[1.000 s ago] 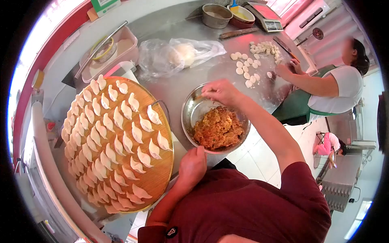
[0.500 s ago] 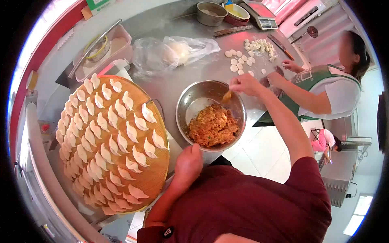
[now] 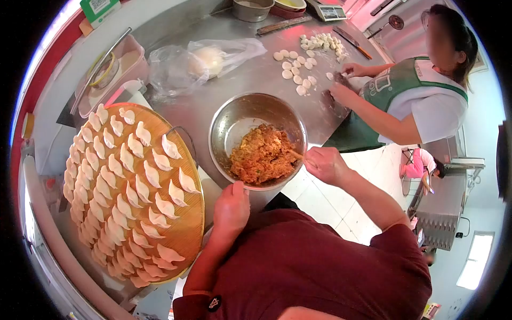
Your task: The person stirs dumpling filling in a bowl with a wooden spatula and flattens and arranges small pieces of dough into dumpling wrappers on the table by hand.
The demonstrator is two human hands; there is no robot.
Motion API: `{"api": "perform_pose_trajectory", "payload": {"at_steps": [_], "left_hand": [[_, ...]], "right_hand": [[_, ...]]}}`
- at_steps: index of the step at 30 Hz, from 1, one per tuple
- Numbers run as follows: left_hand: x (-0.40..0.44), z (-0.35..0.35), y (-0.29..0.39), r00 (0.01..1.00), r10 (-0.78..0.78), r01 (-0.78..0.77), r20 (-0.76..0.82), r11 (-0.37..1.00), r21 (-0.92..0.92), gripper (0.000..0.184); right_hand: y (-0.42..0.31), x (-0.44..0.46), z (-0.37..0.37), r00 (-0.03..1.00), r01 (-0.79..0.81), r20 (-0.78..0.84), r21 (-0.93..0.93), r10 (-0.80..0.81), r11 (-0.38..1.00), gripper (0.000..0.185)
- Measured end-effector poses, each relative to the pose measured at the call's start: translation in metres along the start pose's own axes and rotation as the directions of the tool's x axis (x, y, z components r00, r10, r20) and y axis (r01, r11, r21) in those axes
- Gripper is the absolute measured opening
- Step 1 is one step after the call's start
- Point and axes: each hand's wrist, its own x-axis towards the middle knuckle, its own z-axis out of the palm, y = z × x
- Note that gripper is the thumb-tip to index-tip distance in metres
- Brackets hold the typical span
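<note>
Steel bowl [image 3: 226, 122]: held orange-brown filling [image 3: 261, 157]; stood on metal table [image 3: 184, 114].
Left hand [image 3: 231, 208]: gripped near rim.
Right hand [image 3: 326, 165]: held thin utensil [image 3: 295, 154], raised earlier, now down at filling.

- Right hand [image 3: 327, 164] shifts from far to right side of round silver metal bowl [image 3: 226, 124].
- Slim tan utensil [image 3: 296, 155], raised 0.5 seconds ago, touches chunky orange-brown filling [image 3: 262, 156].

I see rusty-orange filling [image 3: 261, 154], a silvery bowl [image 3: 228, 125], cream-white dumplings [image 3: 152, 173], a honey-brown board [image 3: 186, 224], a grey desk [image 3: 250, 73], a deep maroon shirt [image 3: 309, 261] and a green apron [image 3: 394, 90] printed in white
</note>
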Motion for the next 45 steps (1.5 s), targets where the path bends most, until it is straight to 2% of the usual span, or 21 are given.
{"api": "perform_pose_trajectory", "payload": {"at_steps": [1,4,7,10,13,16,19,20,23,24,28,31,34,37,40,43,45], "left_hand": [[0.0,0.001,0.0,1.0,-0.012,0.012,0.002,1.0,0.001,0.011],[-0.001,0.0,0.0,0.999,-0.042,0.043,0.004,0.999,-0.012,0.011],[0.001,-0.002,0.002,0.998,-0.067,0.067,0.008,0.995,-0.068,0.01],[0.001,-0.002,0.001,0.995,-0.102,0.103,0.02,0.989,-0.108,0.009],[0.001,-0.003,0.003,0.995,-0.099,0.101,0.023,0.988,-0.118,0.008],[0.003,-0.007,0.004,0.995,-0.088,0.092,0.037,0.987,-0.128,0.008],[0.003,-0.005,0.002,0.996,-0.084,0.088,0.034,0.986,-0.14,0.008],[0.002,-0.004,-0.001,0.996,-0.082,0.086,0.034,0.987,-0.14,0.007],[0.002,-0.004,0.003,0.995,-0.086,0.091,0.051,0.99,-0.106,0.007],[0.002,-0.005,0.004,0.994,-0.095,0.099,0.053,0.991,-0.087,0.007],[0.002,-0.005,0.002,0.996,-0.088,0.091,0.034,0.989,-0.12,0.006],[0.002,-0.004,0.003,0.994,-0.101,0.105,0.049,0.991,-0.086,0.007],[0.003,-0.004,0.002,0.996,-0.071,0.075,0.047,0.993,-0.095,0.008],[-0.001,-0.003,0.002,0.996,-0.084,0.087,0.035,0.99,-0.114,0.008],[0.003,-0.002,0.004,0.996,-0.085,0.089,0.041,0.991,-0.104,0.008],[0.001,-0.005,0.008,0.994,-0.1,0.105,0.049,0.989,-0.108,0.008],[0.002,-0.004,0.005,0.995,-0.088,0.093,0.05,0.988,-0.121,0.009]], "right_hand": [[-0.008,-0.003,-0.002,0.995,-0.075,-0.055,0.058,0.078,0.995,0.01],[-0.014,-0.014,0.013,0.998,-0.029,-0.055,0.049,0.031,0.998,0.012],[-0.034,-0.004,-0.006,0.974,-0.13,-0.159,0.197,0.162,0.972,0.011],[-0.042,0.007,0.001,0.962,-0.131,-0.17,0.398,0.214,0.908,0.01],[-0.056,0.023,0.026,0.947,-0.149,-0.131,0.627,0.292,0.765,0.009],[-0.051,0.027,0.061,0.961,-0.148,-0.09,0.625,0.26,0.767,0.01],[-0.049,0.036,0.046,0.9,-0.398,0.137,0.644,0.414,0.653,0.009],[-0.056,0.044,0.038,0.895,-0.397,0.13,0.666,0.426,0.632,0.01],[-0.064,0.062,0.059,0.939,-0.161,-0.116,0.683,0.323,0.713,0.012],[-0.06,0.066,0.071,0.951,-0.17,-0.109,0.598,0.289,0.783,0.012],[-0.054,0.064,0.055,0.887,-0.401,0.099,0.65,0.452,0.645,0.011],[-0.057,0.052,0.057,0.957,-0.2,-0.034,0.645,0.289,0.738,0.011],[-0.044,0.036,0.053,0.874,-0.472,0.24,0.628,0.424,0.618,0.012],[-0.042,0.016,0.039,0.952,-0.265,0.073,0.685,0.298,0.679,0.012],[-0.018,0.003,0.058,0.923,-0.3,0.035,0.691,0.384,0.658,0.012],[-0.011,0.002,-0.002,0.823,-0.496,0.142,0.65,0.55,0.575,0.011],[0.0,-0.006,-0.017,0.849,-0.407,-0.027,0.604,0.528,0.685,0.01]]}}
